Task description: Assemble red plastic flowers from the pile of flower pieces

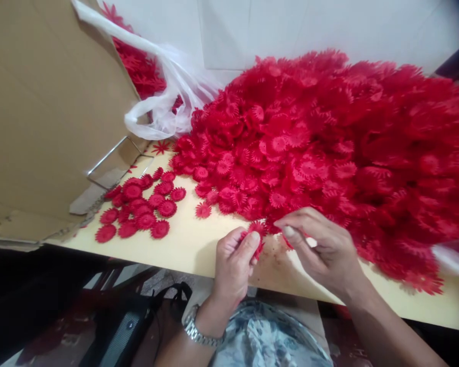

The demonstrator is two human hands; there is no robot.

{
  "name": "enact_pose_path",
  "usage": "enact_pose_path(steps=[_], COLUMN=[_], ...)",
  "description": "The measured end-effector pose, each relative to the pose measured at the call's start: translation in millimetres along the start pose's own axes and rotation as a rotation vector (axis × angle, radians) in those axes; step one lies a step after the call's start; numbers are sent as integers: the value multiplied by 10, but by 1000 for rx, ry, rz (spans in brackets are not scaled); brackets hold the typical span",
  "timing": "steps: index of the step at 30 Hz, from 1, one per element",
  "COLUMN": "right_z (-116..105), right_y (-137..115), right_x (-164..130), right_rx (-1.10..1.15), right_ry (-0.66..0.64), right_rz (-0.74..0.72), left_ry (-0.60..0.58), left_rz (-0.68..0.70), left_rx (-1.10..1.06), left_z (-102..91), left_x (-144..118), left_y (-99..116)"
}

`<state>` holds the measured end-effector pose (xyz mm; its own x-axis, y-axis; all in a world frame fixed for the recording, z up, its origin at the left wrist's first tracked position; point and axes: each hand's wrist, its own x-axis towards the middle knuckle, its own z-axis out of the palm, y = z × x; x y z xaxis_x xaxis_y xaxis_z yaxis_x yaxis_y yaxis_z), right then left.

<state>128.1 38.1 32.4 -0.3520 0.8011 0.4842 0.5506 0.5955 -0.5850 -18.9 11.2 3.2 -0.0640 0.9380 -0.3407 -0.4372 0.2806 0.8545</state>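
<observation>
My left hand (235, 260), with a metal watch on its wrist, pinches a small red plastic flower piece (257, 230) between thumb and fingers at the table's front edge. My right hand (321, 247) touches the same red piece from the right, its fingers curled over another bit of red. Both hands sit at the near edge of a huge heap of red flower pieces (329, 148). A smaller flat group of red flower discs (141, 206) lies to the left on the pale table (183, 244).
A large cardboard box flap (49, 112) leans over the table's left end, with a wire frame (115, 163) beside it. A clear plastic bag (172, 97) holding more red pieces lies behind. A dark bag (126, 326) sits on the floor below.
</observation>
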Motion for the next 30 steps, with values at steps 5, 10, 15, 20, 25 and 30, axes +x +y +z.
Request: enact_pose_path(steps=[5, 10, 15, 20, 25, 30], right_z=[160, 167, 168, 239, 172, -203], right_y=[-104, -85, -69, -15, 32, 182], right_x=[-26, -56, -116, -151, -70, 264], right_rx=[242, 304, 366, 449, 373, 99], right_ry=[-190, -242, -65, 192, 221, 512], right_rz=[133, 236, 376, 492, 425, 339], left_ry=[-26, -132, -239, -211, -229, -195], left_rz=[97, 111, 171, 130, 94, 63], left_rx=[140, 189, 285, 190, 133, 29], left_z=[-31, -107, -169, -149, -110, -125], left_x=[10, -26, -56, -72, -85, -76], left_y=[-79, -106, -82, -112, -65, -28])
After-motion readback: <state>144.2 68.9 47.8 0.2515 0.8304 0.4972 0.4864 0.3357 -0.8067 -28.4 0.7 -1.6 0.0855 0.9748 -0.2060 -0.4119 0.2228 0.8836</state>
